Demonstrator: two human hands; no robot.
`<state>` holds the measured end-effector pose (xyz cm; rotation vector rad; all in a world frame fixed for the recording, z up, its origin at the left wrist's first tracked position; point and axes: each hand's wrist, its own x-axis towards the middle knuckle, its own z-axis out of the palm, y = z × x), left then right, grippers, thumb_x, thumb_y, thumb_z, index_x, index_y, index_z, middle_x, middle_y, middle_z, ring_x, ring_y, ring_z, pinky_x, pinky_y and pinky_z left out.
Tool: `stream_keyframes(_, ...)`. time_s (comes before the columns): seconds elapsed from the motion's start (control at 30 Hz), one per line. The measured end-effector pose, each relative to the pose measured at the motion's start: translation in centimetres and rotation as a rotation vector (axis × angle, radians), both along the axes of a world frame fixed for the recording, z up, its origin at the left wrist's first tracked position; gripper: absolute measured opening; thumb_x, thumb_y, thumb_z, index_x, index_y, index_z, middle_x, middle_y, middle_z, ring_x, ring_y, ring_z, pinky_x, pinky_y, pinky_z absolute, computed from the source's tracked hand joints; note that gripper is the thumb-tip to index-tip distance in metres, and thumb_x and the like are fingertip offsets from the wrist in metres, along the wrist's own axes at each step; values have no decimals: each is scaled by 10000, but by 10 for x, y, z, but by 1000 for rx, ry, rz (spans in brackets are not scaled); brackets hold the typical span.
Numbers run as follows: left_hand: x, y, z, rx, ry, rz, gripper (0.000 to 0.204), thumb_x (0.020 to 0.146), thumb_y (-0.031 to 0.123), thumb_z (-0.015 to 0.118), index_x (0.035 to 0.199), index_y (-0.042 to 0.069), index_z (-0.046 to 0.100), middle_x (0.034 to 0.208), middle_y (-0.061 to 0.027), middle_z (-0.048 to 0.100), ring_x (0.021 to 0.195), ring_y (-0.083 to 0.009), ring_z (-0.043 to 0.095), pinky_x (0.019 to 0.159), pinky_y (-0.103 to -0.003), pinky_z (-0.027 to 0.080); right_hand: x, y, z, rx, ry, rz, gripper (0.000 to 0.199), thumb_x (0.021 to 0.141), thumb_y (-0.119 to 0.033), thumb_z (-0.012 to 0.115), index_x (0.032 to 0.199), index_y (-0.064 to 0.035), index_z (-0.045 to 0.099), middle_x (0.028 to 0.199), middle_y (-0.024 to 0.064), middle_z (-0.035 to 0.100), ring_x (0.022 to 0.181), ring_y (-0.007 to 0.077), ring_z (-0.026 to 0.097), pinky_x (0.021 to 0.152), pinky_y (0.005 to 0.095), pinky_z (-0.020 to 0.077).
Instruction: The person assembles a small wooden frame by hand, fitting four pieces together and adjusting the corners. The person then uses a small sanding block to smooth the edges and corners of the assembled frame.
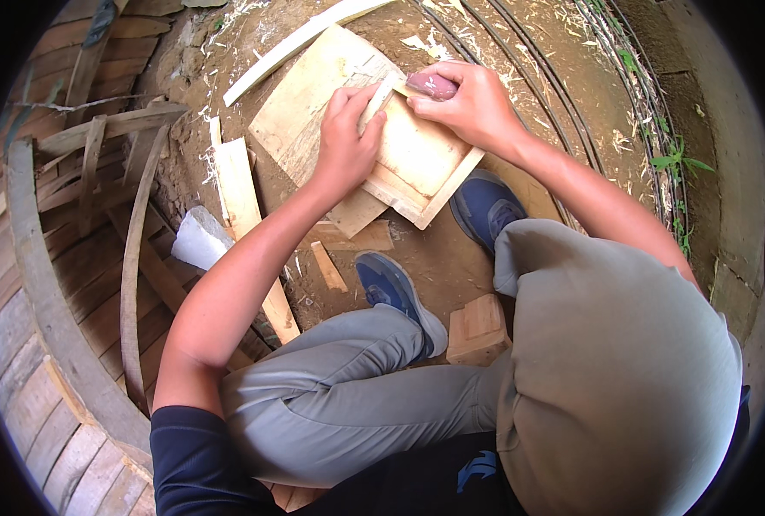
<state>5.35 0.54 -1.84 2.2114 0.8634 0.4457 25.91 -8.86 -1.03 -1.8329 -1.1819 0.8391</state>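
Right hand (468, 103) closed round a purplish piece (434, 84), right at the tray's (453, 187) far corner!
My left hand (346, 142) clasps the tray's side wall; under it, a flat board (301, 95) on dirt, just beyond my blue shoes (490, 211).
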Motion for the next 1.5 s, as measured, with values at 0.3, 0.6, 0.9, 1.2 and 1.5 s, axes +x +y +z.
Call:
stream_keyframes(0.3,-1,6,-2,-49,47,-48,410,970,103,653,1368,8,621,1170,-156,598,1105,-282,608,984,-362,473,3,0,-7,20,26,7,391,773,-346,787,1099,-131,811,964,103,783,843,239,746,802,354,575)
stream_keyframes(0.6,-1,8,6,-175,108,-47,502,973,144,673,1444,20,553,1271,-152,580,1202,-264,553,1048,-363,436,1,-3,0,88,-64,39,326,777,-322,768,1045,-140,809,931,86,764,846,245,739,786,359,576)
stream_keyframes(0.9,-20,7,63,-782,-60,-116,632,881,40,802,1440,27,508,1356,-153,619,1212,-182,610,1040,-349,490,2,-25,10,719,-293,153,306,631,-128,881,910,-99,758,860,44,737,702,201,711,597,299,562)
stream_keyframes(1.2,-27,5,72,-661,-43,-80,651,806,150,905,1352,-29,599,1184,-132,729,873,-52,668,669,-209,541,7,-24,13,785,-294,218,363,606,-118,883,945,-95,755,860,53,723,708,212,716,596,306,566)
stream_keyframes(1.5,-28,11,82,-660,-13,-65,631,888,178,834,1418,-37,567,1289,-196,687,1160,-211,683,899,-314,602,20,-8,18,491,-105,264,488,737,-367,907,1125,-109,763,1019,98,736,944,263,723,800,357,584)
